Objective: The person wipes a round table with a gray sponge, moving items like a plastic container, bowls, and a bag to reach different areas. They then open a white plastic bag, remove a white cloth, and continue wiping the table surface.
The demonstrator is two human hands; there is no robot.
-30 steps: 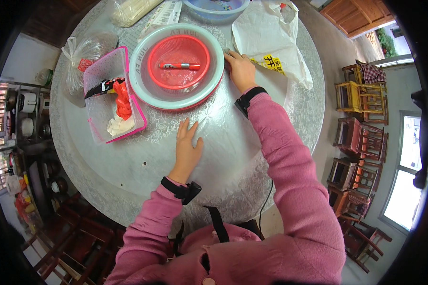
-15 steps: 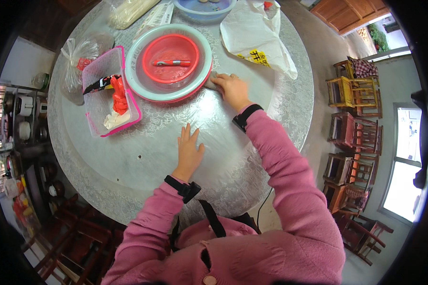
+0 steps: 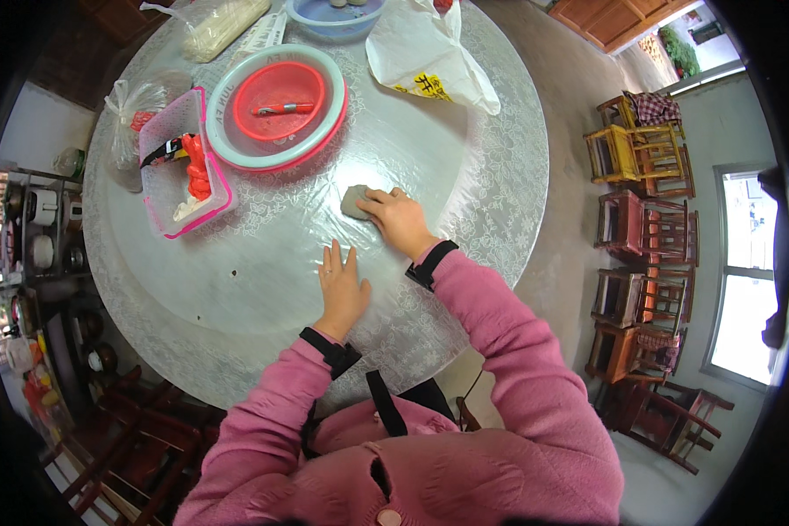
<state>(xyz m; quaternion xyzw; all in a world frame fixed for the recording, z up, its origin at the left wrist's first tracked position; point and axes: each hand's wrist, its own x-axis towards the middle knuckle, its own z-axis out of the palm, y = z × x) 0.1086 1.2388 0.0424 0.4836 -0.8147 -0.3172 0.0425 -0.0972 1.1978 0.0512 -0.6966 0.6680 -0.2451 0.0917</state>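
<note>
A grey cloth [image 3: 353, 202] is lying crumpled on the bench [image 3: 280, 210], near the middle of its clear plastic covering. The right hand [image 3: 399, 221] is keeping its grip clamped on the cloth's right side, fingers bent over it; the thumb's exact hold is not showing clearly. Nearer the body, the left hand [image 3: 344, 296] is resting palm down with its fingers apart, holding nothing.

Judging by how things are lying, the work with the cloth looks underway rather than finished: a dark speck [image 3: 233, 273] is remaining left of the left hand, and a smaller one [image 3: 199, 318] is lying nearer the rim. Farther out, a pale green basin [image 3: 335, 105] is holding a red basket [image 3: 241, 105], a pink-rimmed box [image 3: 162, 206] is sitting beside it, and a white bag [image 3: 430, 53] is lying to the right.
</note>
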